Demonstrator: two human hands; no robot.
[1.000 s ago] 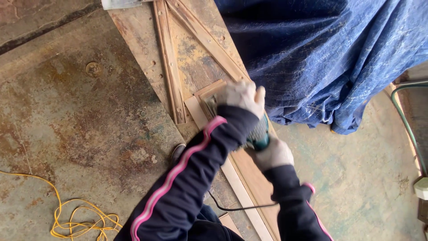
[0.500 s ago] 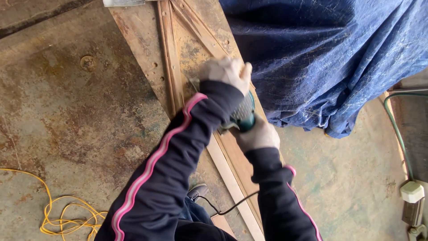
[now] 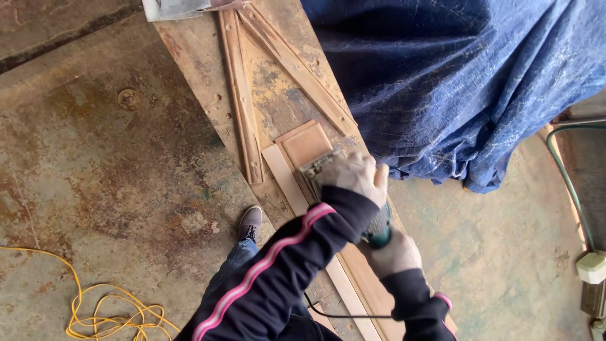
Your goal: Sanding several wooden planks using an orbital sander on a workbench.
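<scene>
Underfoot, a rusted, stained floor filling the left side of the head view, greenish and scuffed on the right. Heaped over the upper right, a crumpled blue tarp, its lower edge hanging down beside the bench. Running diagonally from top centre toward the bottom, a long worn workbench plank, with two thin battens fixed on it in a narrow V. Lying along the plank's right side, a reddish-brown wooden board with a raised border, flanked on its left by a pale strip. Coiled on the floor at lower left, a yellow cord; along the right edge, a green hose and a white plug block. Below the plank, one brown shoe planted on the floor. Resting on the board, well down from its upper end, a green power sander, mostly hidden under the arms in dark sleeves with pink stripes; black cable trailing off below. Clenched over the sander's front, the gloved left hand, fingers curled down around the head. Wrapped around the rear grip, the gloved right hand, fingers closed tight on the handle.
</scene>
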